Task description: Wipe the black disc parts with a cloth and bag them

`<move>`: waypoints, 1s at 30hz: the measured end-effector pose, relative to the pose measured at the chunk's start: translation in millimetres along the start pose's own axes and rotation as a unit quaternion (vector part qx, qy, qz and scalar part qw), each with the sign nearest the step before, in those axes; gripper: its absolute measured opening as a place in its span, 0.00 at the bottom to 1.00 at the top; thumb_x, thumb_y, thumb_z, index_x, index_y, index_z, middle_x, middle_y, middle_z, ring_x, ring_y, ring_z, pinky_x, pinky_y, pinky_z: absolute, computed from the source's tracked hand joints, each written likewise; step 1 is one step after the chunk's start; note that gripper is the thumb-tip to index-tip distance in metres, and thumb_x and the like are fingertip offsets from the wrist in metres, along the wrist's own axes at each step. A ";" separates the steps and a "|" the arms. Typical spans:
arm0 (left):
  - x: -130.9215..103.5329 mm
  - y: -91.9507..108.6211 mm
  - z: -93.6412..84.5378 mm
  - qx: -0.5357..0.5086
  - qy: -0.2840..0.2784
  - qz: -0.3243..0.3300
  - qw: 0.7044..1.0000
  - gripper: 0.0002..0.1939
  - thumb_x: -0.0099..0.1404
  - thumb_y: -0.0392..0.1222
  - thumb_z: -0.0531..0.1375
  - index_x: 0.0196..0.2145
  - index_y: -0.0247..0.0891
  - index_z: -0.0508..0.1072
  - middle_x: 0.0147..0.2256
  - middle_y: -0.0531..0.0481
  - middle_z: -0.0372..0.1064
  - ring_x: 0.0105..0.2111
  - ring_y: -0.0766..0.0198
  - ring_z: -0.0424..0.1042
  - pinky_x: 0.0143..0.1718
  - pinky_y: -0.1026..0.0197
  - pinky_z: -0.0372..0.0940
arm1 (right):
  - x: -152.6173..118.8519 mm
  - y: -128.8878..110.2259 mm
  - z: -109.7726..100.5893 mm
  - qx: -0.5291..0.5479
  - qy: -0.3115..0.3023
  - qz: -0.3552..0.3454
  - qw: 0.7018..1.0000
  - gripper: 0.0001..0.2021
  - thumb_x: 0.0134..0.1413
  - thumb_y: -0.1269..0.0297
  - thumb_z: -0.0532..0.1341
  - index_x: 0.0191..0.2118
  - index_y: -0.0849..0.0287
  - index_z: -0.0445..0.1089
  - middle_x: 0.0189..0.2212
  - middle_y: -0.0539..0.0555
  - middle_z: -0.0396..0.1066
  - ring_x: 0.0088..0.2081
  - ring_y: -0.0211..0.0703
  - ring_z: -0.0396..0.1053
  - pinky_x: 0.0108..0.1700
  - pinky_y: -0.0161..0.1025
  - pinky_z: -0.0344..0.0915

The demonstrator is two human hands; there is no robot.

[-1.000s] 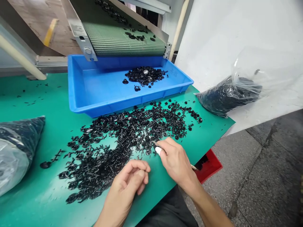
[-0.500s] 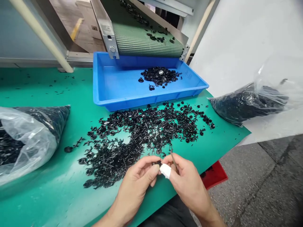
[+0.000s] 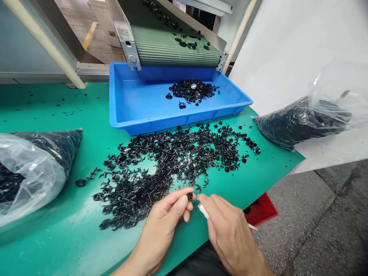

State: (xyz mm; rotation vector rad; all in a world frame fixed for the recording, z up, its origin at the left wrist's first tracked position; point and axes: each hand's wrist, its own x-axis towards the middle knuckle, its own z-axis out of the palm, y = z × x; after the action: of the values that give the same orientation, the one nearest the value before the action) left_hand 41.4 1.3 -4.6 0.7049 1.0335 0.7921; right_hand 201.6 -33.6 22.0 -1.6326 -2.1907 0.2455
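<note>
Between the thumb and forefinger of my left hand point(image 3: 169, 218) is a small round black part point(image 3: 189, 196). My right hand point(image 3: 227, 226) is closed just right of it, back of the hand up, with white tape point(image 3: 203, 211) round one digit. The pale end of a thin tool point(image 3: 252, 227) sticks out behind this hand; its other end, by the black part, is mostly hidden by my fingers. Just beyond both hands, a wide pile of black plastic parts point(image 3: 172, 153) is spread on the green table point(image 3: 244, 180).
A blue tray point(image 3: 123, 124) holding black parts stands below a green conveyor belt point(image 3: 178, 55). Clear bags of black parts lie at the left point(image 3: 43, 176) and right point(image 3: 299, 119). A red bin point(image 3: 266, 211) is beneath the table's right edge.
My right hand has turned over to show its back and moved slightly right. The thin tool now points back behind it. The black part in my left fingers shows more clearly.
</note>
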 end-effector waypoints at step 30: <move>-6.7 5.0 13.8 0.080 0.064 0.066 0.993 0.09 0.54 0.44 0.68 0.34 0.41 0.80 0.26 0.53 0.74 0.26 0.64 0.71 0.32 0.64 0.68 | 1.2 -9.8 -3.0 0.138 -0.095 0.133 0.977 0.11 0.56 0.77 0.49 0.31 0.56 0.63 0.24 0.47 0.68 0.25 0.38 0.64 0.29 0.34 0.50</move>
State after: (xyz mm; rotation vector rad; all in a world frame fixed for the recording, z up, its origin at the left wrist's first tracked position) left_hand 51.1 -3.5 7.4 0.8757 1.1839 0.8849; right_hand 193.9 -35.7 28.5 -1.7962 -1.9532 0.7753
